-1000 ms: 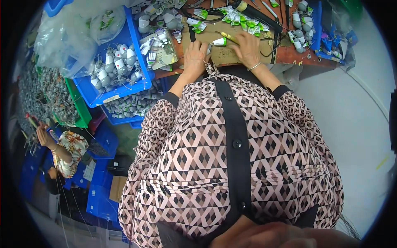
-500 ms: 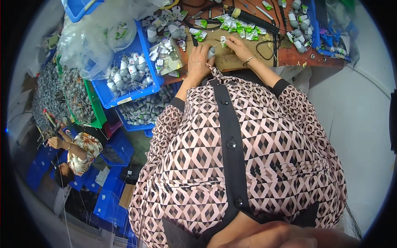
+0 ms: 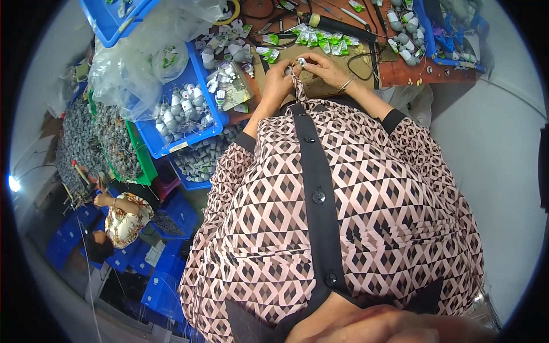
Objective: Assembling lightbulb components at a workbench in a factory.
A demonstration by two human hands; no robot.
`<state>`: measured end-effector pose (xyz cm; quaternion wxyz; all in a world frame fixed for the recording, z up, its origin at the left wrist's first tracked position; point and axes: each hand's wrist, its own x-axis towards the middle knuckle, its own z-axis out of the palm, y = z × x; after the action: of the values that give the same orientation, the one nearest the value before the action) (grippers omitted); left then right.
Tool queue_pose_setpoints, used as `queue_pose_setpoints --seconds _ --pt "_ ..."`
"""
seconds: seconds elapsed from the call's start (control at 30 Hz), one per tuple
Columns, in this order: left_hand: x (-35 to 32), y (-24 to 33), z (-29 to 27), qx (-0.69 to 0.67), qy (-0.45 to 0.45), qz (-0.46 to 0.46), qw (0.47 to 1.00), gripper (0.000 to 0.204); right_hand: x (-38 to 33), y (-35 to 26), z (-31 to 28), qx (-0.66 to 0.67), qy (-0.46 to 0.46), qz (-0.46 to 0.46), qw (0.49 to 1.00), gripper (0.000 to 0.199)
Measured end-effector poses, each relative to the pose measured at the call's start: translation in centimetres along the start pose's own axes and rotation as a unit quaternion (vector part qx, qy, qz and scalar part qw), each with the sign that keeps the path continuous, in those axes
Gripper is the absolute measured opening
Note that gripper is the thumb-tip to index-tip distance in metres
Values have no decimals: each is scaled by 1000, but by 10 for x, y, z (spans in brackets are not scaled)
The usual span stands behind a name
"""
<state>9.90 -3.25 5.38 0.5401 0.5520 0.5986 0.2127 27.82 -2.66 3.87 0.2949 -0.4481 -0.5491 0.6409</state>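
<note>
My left hand (image 3: 277, 83) is closed around a small grey-and-white rounded part (image 3: 289, 71), mostly hidden by my fingers. My right hand (image 3: 325, 70) pinches a small white piece (image 3: 301, 62) close beside that part, and the two sets of fingertips nearly meet. Whether the pieces touch, I cannot tell. Both hands are above a brown work board (image 3: 311, 86) at the table's near edge. Just beyond them runs a row of green-and-white small pieces (image 3: 326, 40). Two more green-and-white pieces (image 3: 267, 54) lie beyond my left hand.
On the left, a blue bin (image 3: 211, 123) holds several grey-and-white rounded parts (image 3: 184, 106). More of these parts (image 3: 407, 40) are heaped at the right beside another blue bin (image 3: 452, 63). A black-handled tool (image 3: 343, 26) with a cable lies behind. Another person (image 3: 128, 220) works at the far left.
My right hand has moved left, bringing its small white piece to the grey-and-white part in my left hand. The whole view has shifted slightly.
</note>
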Motion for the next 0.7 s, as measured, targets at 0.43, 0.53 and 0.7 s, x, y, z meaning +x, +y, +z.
queue_pose_setpoints --seconds 0.43,0.53,0.7 --pt "-3 10 -9 186 150 112 965 13 -4 35 -19 -180 84 98 975 26" --pt "0 4 -27 -81 16 -39 996 14 -6 22 -18 -139 109 60 982 24" --pt "-8 -9 -49 -395 8 -205 896 21 19 4 -27 -467 138 -70 871 30"
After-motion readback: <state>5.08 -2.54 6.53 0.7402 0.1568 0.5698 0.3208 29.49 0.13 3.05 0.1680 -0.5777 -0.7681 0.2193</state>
